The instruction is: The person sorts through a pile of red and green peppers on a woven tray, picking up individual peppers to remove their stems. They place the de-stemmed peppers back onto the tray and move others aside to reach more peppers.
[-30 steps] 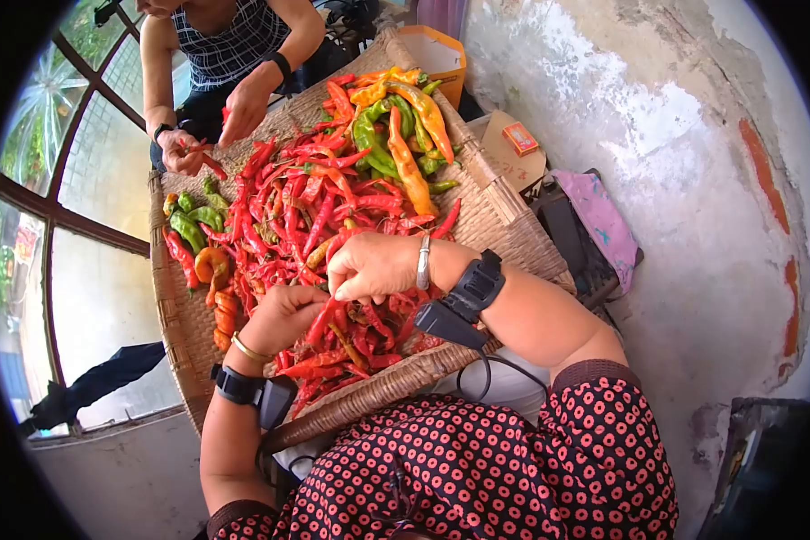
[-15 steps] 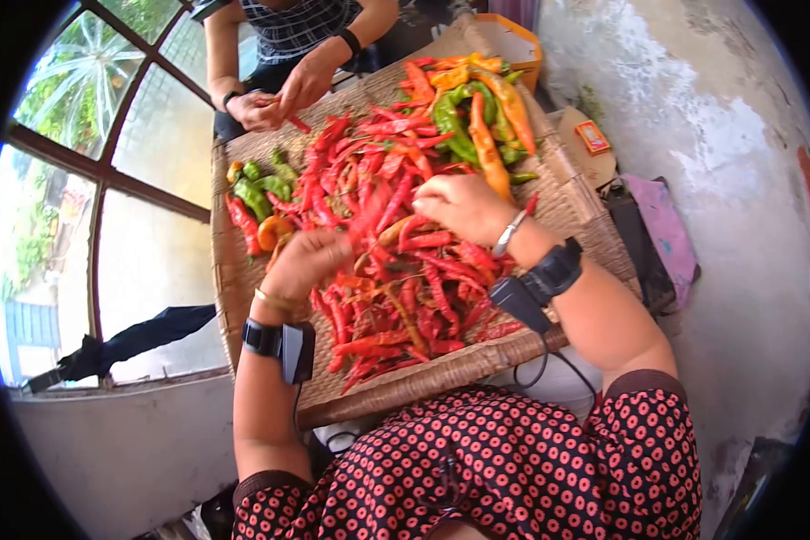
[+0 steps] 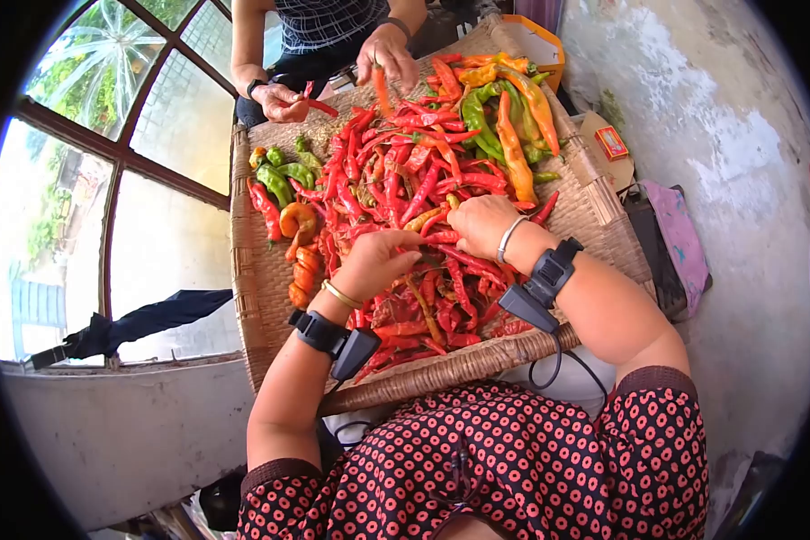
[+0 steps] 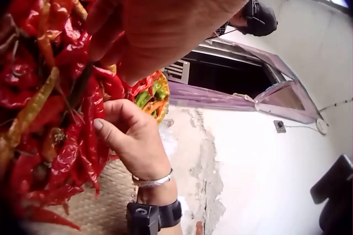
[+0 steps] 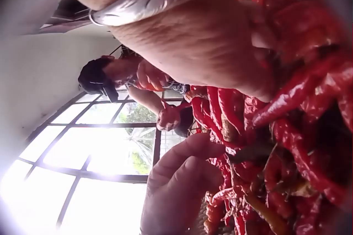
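Note:
A heap of red chili peppers (image 3: 391,184) covers the middle of a woven tray (image 3: 441,372). My right hand (image 3: 488,227) is over the near part of the heap, and in the left wrist view its thumb and fingers pinch a red chili pepper (image 4: 92,115). Just left of it, my left hand (image 3: 372,263) is low over the peppers, thumb and forefinger apart in the head view. A dark, stem-like piece (image 5: 251,154) shows by its fingertips in the right wrist view. Part of the pinched pepper is hidden among the others.
Across the tray, another person's hand (image 3: 283,103) holds a red pepper. Yellow and green peppers (image 3: 513,135) lie at the far right, small green ones (image 3: 283,175) and orange ones (image 3: 304,270) along the left. Windows (image 3: 166,279) flank the left, a wall (image 3: 738,225) the right.
My hands were together at a red pepper; they parted, a blurred red pepper showing by the left hand, then came near each other again. The head view has shifted, moving the tray rightward.

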Demonstrator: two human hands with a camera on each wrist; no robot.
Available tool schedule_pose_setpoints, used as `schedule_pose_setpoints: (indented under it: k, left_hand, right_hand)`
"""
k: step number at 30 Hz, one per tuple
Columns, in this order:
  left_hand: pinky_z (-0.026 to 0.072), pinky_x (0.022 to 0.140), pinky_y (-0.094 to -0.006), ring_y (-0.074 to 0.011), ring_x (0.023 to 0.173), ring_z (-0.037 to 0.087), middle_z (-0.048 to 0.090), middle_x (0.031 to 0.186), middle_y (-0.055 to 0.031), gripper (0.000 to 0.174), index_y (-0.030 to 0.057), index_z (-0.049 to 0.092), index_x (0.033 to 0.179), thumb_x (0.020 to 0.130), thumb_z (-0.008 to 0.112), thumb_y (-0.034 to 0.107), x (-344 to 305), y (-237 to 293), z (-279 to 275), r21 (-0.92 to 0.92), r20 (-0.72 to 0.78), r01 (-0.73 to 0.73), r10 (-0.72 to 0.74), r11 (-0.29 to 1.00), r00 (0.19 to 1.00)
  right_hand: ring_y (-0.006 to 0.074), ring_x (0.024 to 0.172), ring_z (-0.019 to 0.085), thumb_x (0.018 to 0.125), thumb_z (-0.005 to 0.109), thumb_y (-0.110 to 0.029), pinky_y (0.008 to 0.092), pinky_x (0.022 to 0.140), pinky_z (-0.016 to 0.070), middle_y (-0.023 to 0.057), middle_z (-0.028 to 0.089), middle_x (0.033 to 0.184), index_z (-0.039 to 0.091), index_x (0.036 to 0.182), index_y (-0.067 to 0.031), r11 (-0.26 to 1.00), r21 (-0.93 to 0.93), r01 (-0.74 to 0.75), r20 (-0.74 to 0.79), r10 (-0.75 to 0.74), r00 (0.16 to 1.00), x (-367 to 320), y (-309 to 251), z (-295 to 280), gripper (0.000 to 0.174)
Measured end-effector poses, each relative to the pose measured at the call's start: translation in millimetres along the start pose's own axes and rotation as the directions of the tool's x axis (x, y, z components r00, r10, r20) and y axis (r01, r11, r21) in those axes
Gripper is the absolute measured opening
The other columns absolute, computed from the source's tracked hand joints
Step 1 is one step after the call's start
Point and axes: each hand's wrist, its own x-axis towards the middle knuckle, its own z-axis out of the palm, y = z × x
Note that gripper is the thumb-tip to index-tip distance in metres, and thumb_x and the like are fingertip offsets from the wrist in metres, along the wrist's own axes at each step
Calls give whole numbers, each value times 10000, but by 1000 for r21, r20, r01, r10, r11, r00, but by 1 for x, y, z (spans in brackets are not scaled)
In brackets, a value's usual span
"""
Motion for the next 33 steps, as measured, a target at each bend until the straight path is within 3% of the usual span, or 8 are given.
schedule_pose_setpoints:
  k: [6, 11, 13, 15, 19, 23, 28, 33]
  left_hand:
    - [438, 548, -243, -95, 585, 519, 582, 695, -51, 245, 28, 592, 971, 734, 613, 84, -5, 29, 0, 87, -104, -110, 119, 990, 987]
    - [429, 538, -228, -55, 590, 503, 581, 659, -32, 194, 20, 607, 930, 754, 616, 102, -10, 36, -1, -84, 206, -10, 27, 996, 978]
    - [430, 530, -212, -41, 583, 507, 561, 639, 7, 145, 27, 618, 886, 769, 606, 113, -11, 40, -11, -83, 196, 105, -87, 991, 977]
    - [427, 527, -192, -43, 566, 502, 541, 616, 30, 140, 18, 614, 885, 782, 595, 111, -9, 41, -29, -205, 22, 201, -200, 958, 979]
    - [432, 520, -192, -54, 625, 498, 513, 1003, -60, 446, -19, 407, 1188, 792, 580, 94, 4, -2, -49, -308, -513, -98, -79, 946, 855]
    - [438, 549, -185, -42, 643, 506, 583, 839, 2, 283, 22, 550, 1060, 783, 585, 68, -5, -2, -32, -52, -247, 74, -85, 996, 965]
    - [425, 511, -219, -67, 569, 497, 580, 702, -39, 260, 26, 598, 946, 696, 654, 73, -4, 19, -1, 220, -48, -171, 186, 961, 981]
    - [455, 695, -327, -252, 769, 580, 602, 816, -114, 286, 63, 598, 945, 673, 667, 115, -10, 41, 1, 122, 107, -253, 241, 960, 965]
  right_hand:
    - [246, 679, 587, 648, 617, -204, 348, 608, 449, 119, 593, 689, 589, 697, -47, 939, 326, 109, 27, -124, 992, -5, 4, -22, 167]
    - [167, 548, 554, 712, 611, -215, 295, 538, 436, 97, 588, 637, 591, 740, -14, 622, 763, 173, 35, -308, 951, -10, 4, -28, 203]
    - [209, 584, 563, 726, 594, -259, 318, 559, 441, 108, 591, 647, 597, 735, -26, 702, 691, 174, -24, -218, 976, -8, 6, -27, 233]
    - [291, 657, 580, 753, 558, -349, 364, 602, 453, 128, 597, 669, 608, 727, -50, 838, 528, 139, -174, -53, 983, -5, 9, -24, 304]
    - [301, 731, 578, 742, 565, -360, 393, 666, 452, 138, 600, 722, 613, 733, -67, 953, 277, 124, -83, -104, 991, -4, 6, -9, 297]
    - [283, 730, 586, 681, 623, -339, 394, 647, 453, 109, 605, 716, 615, 727, -87, 996, 52, 70, 108, -75, 991, -8, -7, -5, 256]
    - [287, 722, 584, 659, 610, -286, 397, 638, 450, 111, 605, 703, 611, 701, -86, 999, -10, 54, 125, -52, 991, -1, 0, 5, 204]
    - [198, 550, 576, 662, 590, -206, 316, 520, 442, 79, 590, 595, 598, 671, -51, 834, 535, 134, 198, -278, 940, -4, 3, -14, 156]
